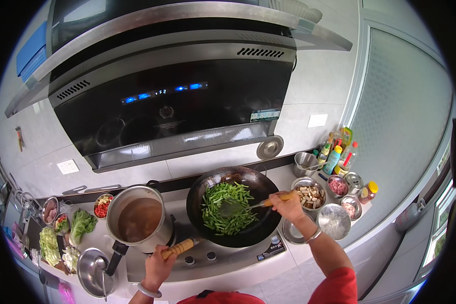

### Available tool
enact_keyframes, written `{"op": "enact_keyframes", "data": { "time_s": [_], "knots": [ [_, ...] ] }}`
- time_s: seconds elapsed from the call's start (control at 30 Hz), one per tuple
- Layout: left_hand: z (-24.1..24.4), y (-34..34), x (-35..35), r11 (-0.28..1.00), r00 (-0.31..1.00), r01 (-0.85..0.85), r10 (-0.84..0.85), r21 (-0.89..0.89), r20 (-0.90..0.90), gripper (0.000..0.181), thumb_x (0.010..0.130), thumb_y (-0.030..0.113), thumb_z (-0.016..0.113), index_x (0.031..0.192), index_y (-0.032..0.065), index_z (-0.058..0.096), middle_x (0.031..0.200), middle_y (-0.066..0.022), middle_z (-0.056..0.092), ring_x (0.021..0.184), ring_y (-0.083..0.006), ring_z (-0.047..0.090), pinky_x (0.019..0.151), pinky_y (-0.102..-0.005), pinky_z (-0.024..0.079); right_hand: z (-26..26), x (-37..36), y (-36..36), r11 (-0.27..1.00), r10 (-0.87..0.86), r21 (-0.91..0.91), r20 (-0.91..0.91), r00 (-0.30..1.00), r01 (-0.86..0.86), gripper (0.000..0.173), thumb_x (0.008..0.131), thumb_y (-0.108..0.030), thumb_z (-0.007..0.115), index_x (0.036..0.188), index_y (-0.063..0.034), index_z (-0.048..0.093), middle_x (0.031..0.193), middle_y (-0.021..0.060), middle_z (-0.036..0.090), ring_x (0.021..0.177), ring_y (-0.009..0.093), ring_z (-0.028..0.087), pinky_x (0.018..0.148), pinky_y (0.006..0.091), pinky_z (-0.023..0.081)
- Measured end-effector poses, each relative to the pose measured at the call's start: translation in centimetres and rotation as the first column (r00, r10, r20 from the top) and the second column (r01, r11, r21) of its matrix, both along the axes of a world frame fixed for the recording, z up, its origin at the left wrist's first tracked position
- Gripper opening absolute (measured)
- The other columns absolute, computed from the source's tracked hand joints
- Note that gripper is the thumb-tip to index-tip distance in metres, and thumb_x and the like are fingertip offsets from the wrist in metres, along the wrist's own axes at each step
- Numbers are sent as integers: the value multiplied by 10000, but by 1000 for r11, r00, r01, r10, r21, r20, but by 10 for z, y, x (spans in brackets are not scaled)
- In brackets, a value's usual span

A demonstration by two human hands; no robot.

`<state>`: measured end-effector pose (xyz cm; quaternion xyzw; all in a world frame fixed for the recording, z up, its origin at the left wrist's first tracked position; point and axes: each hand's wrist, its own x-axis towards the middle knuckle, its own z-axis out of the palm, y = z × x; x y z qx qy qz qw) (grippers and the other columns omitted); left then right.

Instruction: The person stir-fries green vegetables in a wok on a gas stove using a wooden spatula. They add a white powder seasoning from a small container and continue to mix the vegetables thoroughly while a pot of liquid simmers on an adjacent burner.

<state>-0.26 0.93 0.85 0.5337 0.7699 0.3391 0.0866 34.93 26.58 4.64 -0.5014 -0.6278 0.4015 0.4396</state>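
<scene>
My left hand grips the wooden handle of a dark wok on the right side of the gas stove. Cut green beans lie heaped in the wok. In my right hand is a spatula with a wooden handle; its metal blade rests among the beans and is partly blurred. Left of the wok stands a deep metal pot with brown liquid in it and a black handle pointing towards me.
Bowls of chopped mushrooms, meat and white powder stand at right, before several sauce bottles. At left are lettuce, chopped red peppers and a steel bowl with a ladle. A range hood hangs above.
</scene>
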Motion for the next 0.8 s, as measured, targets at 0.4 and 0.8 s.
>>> {"op": "enact_keyframes", "data": {
  "time_s": [0.4, 0.8],
  "knots": [
    [-3, -2, 3, 1000, 1000, 3, -3, -13, 15, 352, 819, 301, 725, 1044, 69, 586, 791, -181, 686, 735, -406, 663, 659, -467, 530, 39, 1, 5, 994, -110, 36, 167, 980, 105, 324, 793, -263, 682, 767, 59, 659, 609, 133, 664, 500, 184, 651, 506, 302, 540],
    [-5, -7, 5, 1000, 1000, 18, -18, -1, -16, 365, 820, 305, 728, 1052, 64, 581, 773, -184, 684, 716, -404, 665, 646, -465, 530, 63, -16, -3, 953, -76, -276, 177, 981, 124, 334, 819, -241, 662, 738, 81, 624, 611, 136, 656, 453, 160, 623, 405, 266, 512]
  ]
}}
